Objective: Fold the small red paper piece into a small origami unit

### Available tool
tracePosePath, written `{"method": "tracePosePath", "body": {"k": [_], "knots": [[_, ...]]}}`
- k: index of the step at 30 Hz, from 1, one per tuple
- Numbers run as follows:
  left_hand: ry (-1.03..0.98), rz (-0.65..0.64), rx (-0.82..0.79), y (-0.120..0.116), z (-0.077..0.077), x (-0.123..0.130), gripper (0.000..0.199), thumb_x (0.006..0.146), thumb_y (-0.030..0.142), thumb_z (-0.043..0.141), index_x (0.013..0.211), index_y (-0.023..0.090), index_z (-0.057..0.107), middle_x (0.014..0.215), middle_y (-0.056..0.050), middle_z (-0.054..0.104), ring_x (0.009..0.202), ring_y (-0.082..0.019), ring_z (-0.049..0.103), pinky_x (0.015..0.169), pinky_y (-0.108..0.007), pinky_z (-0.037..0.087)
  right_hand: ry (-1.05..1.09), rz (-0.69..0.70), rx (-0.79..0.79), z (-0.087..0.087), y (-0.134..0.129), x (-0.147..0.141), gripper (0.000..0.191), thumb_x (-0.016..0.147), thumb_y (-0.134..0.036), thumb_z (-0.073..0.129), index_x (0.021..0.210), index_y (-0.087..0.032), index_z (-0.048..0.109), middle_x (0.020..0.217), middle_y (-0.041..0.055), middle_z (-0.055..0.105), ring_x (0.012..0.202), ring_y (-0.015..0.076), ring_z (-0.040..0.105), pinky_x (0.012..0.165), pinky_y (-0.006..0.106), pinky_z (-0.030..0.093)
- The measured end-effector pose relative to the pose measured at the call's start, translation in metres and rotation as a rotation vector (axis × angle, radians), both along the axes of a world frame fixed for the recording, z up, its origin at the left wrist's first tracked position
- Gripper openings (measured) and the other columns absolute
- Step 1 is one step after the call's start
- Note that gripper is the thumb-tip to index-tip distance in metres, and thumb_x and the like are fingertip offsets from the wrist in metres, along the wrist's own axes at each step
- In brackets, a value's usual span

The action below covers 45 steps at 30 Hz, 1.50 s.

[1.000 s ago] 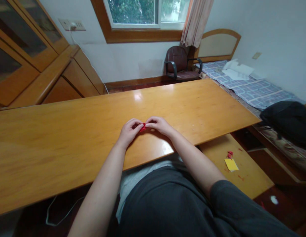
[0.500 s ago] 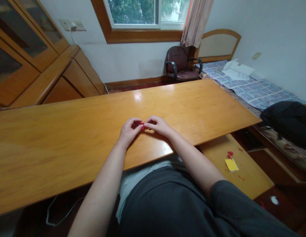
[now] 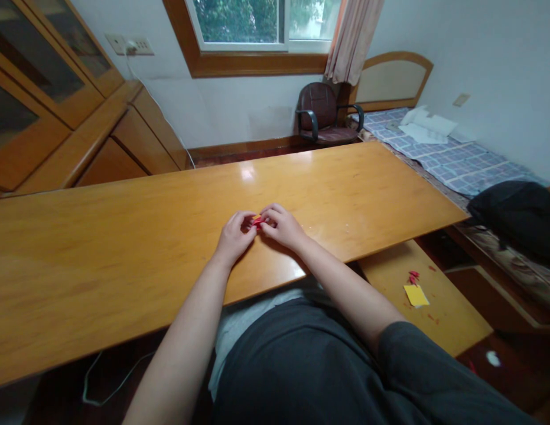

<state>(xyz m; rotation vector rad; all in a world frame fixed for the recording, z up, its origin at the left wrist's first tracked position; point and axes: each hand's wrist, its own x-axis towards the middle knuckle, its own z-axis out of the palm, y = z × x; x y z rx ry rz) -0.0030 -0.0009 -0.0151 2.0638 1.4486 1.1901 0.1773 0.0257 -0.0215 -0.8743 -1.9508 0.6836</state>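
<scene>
small red piece (image 3: 257,223) pinched by the left hand (image 3: 233,237) and right hand (image 3: 282,226), over the worktop (image 3: 124,248)
it lies between them, touching both, neither clearly nearer; too little shows to tell its long axis

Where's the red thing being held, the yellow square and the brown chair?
Red thing (image 3: 257,222), head view: its visible middle.
Yellow square (image 3: 416,296), head view: its top face.
Brown chair (image 3: 318,105), head view: its backrest.

The left hand (image 3: 234,238) and right hand (image 3: 285,227) face each other, fingers curled, thumbs nearly meeting between them. Behind the hands, left forearm (image 3: 190,316) and right forearm (image 3: 339,274) spread apart, bare.
</scene>
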Motion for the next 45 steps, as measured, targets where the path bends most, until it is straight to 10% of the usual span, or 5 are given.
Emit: {"method": "tracePosePath", "body": {"k": [20, 45], "knots": [[-0.502, -0.091, -0.407, 0.002, 0.003, -0.003, 0.044, 0.077, 0.054, 0.072, 0.097, 0.015, 0.072, 0.093, -0.009, 0.075, 0.079, -0.019, 0.069, 0.074, -0.033, 0.058, -0.036, 0.021, -0.026, 0.006, 0.000, 0.005, 0.011, 0.091, -0.025, 0.055, 0.092, -0.018, 0.064, 0.087, 0.0039, 0.065, 0.084, 0.0154, 0.059, 0.078, 0.028, 0.046], [-0.332, -0.061, -0.243, 0.003, -0.005, -0.005, 0.028, 0.078, 0.041, 0.072, 0.096, 0.019, 0.072, 0.092, -0.006, 0.074, 0.084, -0.020, 0.069, 0.079, -0.033, 0.055, 0.093, 0.055, -0.161, 0.012, 0.000, 0.008, 0.014, 0.088, -0.030, 0.062, 0.094, -0.018, 0.065, 0.094, 0.0037, 0.064, 0.084, 0.0141, 0.062, 0.077, 0.028, 0.050]]}}
